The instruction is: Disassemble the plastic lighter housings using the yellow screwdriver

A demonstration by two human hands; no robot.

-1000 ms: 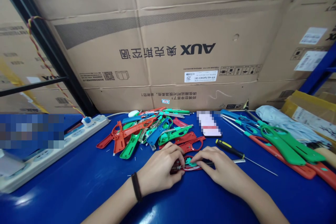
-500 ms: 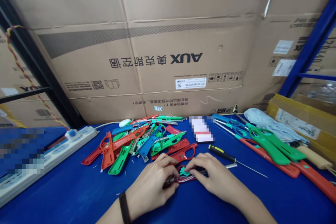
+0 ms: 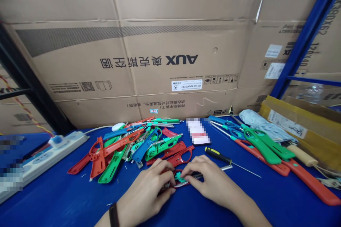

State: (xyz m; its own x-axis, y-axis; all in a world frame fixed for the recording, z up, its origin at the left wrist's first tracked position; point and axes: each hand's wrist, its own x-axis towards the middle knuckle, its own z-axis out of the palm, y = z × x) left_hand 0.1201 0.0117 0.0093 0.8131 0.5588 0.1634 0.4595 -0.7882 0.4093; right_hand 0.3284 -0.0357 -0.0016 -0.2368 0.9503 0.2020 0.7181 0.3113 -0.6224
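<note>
Left hand (image 3: 149, 191) has a plain dark band (image 3: 113, 215) round its wrist (image 3: 124, 210), kinda hair-tie looking; right hand (image 3: 211, 181) is just bare.

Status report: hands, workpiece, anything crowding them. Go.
Left hand holding red casing at its left end. Right hand at green piece. Casing partly hidden by fingers. Crowding: loose red shells just beyond, screwdriver past right hand.

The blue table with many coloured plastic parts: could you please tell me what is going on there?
A person has both bare hands on a red casing at the blue table. The left hand holds one end of it, while the right hand has its fingertips at a turquoise piece in it; whether they press or pinch is unclear. Just beyond lies a pile of coloured parts. A screwdriver lies on the table, near the right hand.
</note>
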